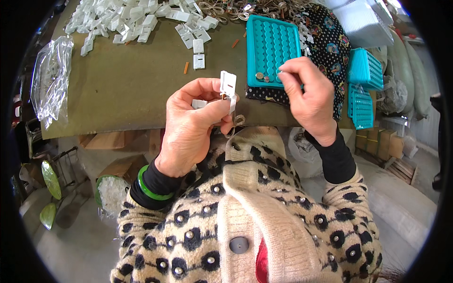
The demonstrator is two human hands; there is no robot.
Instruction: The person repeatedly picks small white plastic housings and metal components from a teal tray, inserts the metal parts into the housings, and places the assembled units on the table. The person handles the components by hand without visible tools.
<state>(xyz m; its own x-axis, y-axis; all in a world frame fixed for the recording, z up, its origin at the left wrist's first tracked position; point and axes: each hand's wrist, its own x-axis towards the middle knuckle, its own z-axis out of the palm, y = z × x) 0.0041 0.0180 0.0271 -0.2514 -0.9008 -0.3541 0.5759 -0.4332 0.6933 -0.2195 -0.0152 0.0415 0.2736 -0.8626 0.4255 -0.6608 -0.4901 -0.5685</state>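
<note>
My left hand (186, 122) is closed around a small white hinged plastic case (228, 83), its lid tilted up. Inside the case a bit of orange-brown shows, and a loop of thin wire (239, 120) hangs below my fingers. Another white piece (198, 104) sticks out behind my thumb. Over the lower right of a teal tray with round pockets (275, 42), my right hand (309, 92) has thumb and forefinger pinched together. What is between these fingertips, if anything, is too small to make out. A few round metal button cells (260, 75) lie in the tray's near end.
White plastic cases (130, 21) are heaped at the back left, with one opened case (198, 54) nearer. Small orange strips (186, 68) lie about. A clear plastic bag (53, 80) is at the left edge. Stacked teal trays (365, 69) stand right of a dotted black cloth (337, 56).
</note>
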